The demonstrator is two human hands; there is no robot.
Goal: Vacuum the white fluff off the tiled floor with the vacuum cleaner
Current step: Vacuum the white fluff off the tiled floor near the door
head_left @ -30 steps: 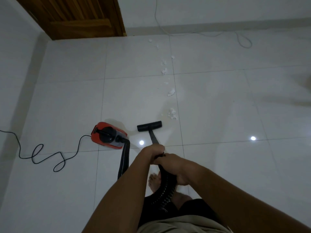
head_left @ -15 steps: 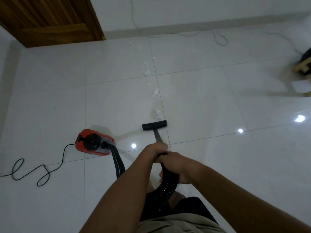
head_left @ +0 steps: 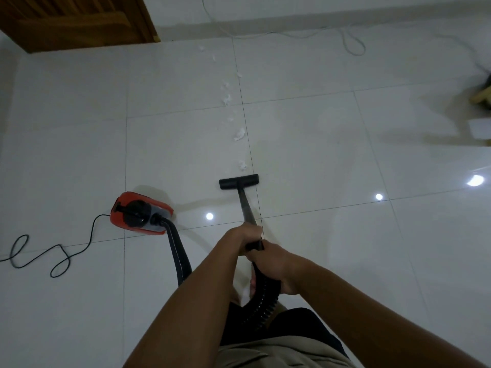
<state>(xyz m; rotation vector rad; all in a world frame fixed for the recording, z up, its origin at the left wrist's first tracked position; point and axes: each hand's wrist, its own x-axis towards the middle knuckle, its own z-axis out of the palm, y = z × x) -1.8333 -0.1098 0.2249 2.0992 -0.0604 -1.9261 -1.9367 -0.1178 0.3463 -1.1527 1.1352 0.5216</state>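
- Black power cord [head_left: 53, 258]: was seen looped at far left on the pale glossy tiled floor [head_left: 66, 155] and was led to the machine.
- Brown wooden door [head_left: 79, 22]: was seen at upper left.
- Red and black canister vacuum cleaner [head_left: 140, 213]: was set on the floor left of centre, well apart from the fluff.
- Black ribbed hose [head_left: 179, 256]: was run from the canister toward the person and was curved up to the handle.
- Left hand [head_left: 245, 236]: was clenched round the grey metal tube [head_left: 245, 208], just ahead of the handle.
- Flat black floor nozzle [head_left: 238, 181]: was laid on the tile at the tube's far end.
- White fluff [head_left: 240, 134]: was scattered in small clumps along a grout joint, from just beyond the nozzle up toward the door. Contact between the nearest clump and the nozzle could not be told.
- Right hand [head_left: 272, 264]: was wrapped round the black handle [head_left: 255, 246] where the hose was joined.
- Thin white cable [head_left: 350, 46]: was trailed along the far wall.
- Pale wooden object [head_left: 481, 99]: was cut off by the right edge.
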